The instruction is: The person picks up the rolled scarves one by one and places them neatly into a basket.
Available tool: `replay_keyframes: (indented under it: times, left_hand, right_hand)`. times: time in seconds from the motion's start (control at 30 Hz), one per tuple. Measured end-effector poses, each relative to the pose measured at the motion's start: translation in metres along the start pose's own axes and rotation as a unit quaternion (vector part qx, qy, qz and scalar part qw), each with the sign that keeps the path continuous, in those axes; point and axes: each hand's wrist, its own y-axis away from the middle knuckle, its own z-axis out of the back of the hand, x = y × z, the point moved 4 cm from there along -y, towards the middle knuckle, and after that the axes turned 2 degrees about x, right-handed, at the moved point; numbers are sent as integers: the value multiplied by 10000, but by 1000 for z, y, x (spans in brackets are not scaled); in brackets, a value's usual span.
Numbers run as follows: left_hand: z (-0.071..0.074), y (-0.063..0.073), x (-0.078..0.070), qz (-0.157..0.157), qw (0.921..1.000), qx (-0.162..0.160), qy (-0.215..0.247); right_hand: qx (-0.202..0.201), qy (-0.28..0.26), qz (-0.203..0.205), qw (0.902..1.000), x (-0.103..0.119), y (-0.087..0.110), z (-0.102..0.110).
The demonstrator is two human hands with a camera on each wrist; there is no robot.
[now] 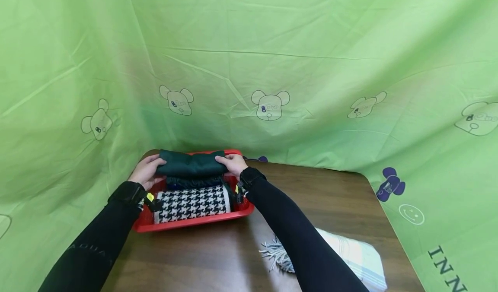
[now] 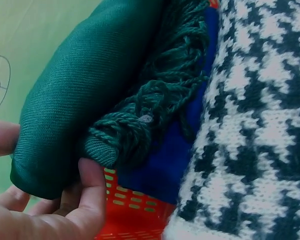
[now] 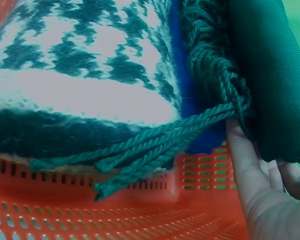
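A dark green scarf [image 1: 190,164], rolled up and fringed, is held by its two ends over the back of a red basket [image 1: 194,220]. My left hand [image 1: 147,171] grips its left end, with the thumb on one side and fingers beneath. At the right end my right hand [image 1: 233,164] holds the roll, thumb on top. Twisted green fringe [image 3: 165,145] hangs across a black-and-white houndstooth scarf [image 1: 194,203] folded at the basket's front. Between them shows a strip of blue fabric [image 2: 155,175], partly hidden under the green scarf.
On the wooden table [image 1: 194,257], right of the basket, lies a folded pale plaid scarf [image 1: 358,253] with grey fringe [image 1: 278,253], partly behind my right forearm. A green curtain [image 1: 272,58] with bear drawings hangs close behind the basket and along both sides.
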Motion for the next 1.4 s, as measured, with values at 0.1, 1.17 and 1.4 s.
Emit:
replay_keyframes:
  times: [0.1, 1.17, 1.4]
  left_hand:
    - [2, -2, -1, -88, 9999, -80, 124]
    - [3, -5, 14, 90, 9775, -232, -2094]
    - [2, -2, 7, 90, 9761, -75, -2171]
  right_hand:
    - [23, 2, 46, 10000, -1, -4, -1]
    - [-41, 1061, 115, 9943, -9, -2, 6]
    - [20, 1023, 133, 9947, -3, 2, 9]
